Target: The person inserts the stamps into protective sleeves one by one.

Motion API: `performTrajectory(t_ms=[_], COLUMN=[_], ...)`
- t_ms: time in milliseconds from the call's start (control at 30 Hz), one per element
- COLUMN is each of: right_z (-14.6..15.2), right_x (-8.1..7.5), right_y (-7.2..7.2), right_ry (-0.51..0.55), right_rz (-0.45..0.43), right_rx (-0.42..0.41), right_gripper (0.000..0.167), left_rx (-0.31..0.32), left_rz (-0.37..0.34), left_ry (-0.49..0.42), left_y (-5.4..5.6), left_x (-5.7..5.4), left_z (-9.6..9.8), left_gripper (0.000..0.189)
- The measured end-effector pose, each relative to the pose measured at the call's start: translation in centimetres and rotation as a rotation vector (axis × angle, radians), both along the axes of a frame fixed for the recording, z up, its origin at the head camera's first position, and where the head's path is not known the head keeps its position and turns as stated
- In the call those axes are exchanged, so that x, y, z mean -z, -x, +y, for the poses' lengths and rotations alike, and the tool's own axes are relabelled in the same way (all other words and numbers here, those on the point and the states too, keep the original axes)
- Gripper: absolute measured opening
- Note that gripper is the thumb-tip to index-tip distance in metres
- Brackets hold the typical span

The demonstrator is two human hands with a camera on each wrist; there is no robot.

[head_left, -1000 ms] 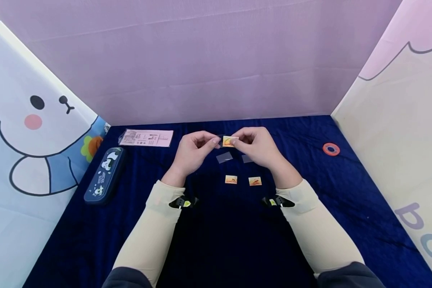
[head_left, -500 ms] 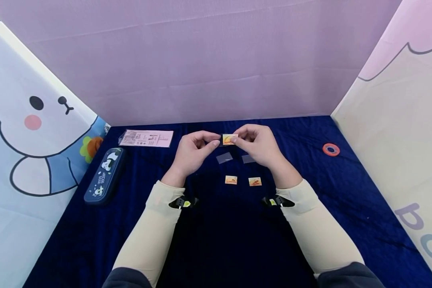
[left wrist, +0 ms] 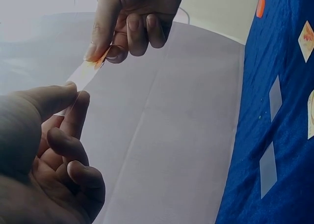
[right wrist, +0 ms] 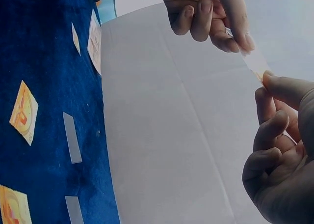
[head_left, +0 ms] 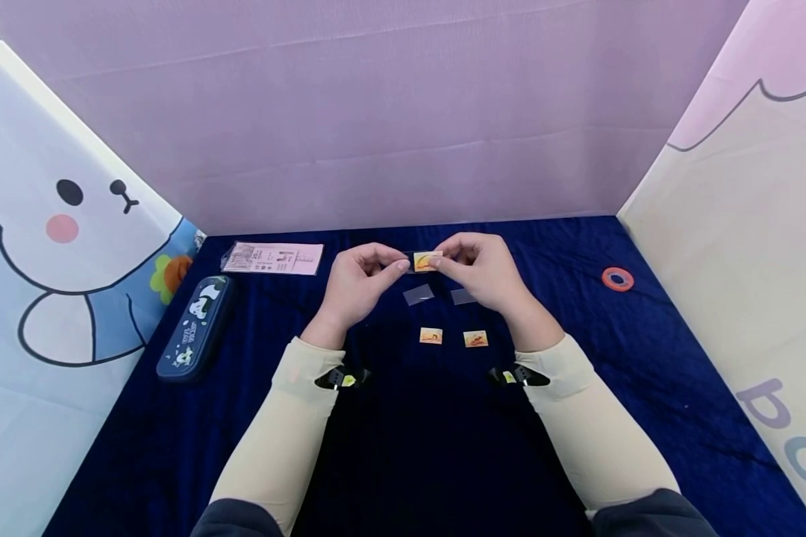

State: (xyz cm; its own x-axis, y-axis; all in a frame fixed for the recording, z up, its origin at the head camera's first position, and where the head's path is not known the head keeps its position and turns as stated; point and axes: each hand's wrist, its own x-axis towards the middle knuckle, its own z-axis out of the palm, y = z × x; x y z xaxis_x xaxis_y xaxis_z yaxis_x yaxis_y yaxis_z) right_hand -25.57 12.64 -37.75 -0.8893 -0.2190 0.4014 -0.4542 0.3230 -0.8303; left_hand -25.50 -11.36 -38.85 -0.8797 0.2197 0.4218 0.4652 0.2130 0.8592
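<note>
Above the dark blue cloth, my left hand pinches one end of a small clear sleeve between thumb and forefinger. From the other side my right hand pinches a yellow-orange stamp at its right edge. Stamp and sleeve overlap between the two hands; how far the stamp lies inside cannot be told. Below the hands, two more clear sleeves lie flat on the cloth, the right one partly hidden by my right hand. Nearer to me lie a stamp and, to its right, another stamp.
A pink printed slip in clear plastic lies at the back left. In front of it is a navy pencil case with panda pictures. An orange-red tape roll sits at the right. Fabric walls enclose the table's back and sides.
My right hand has risen slightly with the stamp, which now sits a little further left against the sleeve. My left hand has hardly moved.
</note>
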Motion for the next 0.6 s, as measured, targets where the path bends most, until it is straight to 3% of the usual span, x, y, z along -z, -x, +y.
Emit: performTrajectory(t_ms=[400, 600], right_z=[0.79, 0.61], right_x=[-0.21, -0.35], right_y=[0.00, -0.10], right_ry=[0.019, -0.014], right_rz=[-0.009, -0.012], right_rx=[-0.032, -0.027], right_gripper=[0.009, 0.006], left_rx=[-0.025, -0.006], left_rz=[0.011, 0.012], left_ry=[-0.029, -0.058], left_y=[-0.12, -0.18], left_x=[-0.44, -0.26], left_z=[0.12, 0.45], left_gripper=[0.011, 0.011])
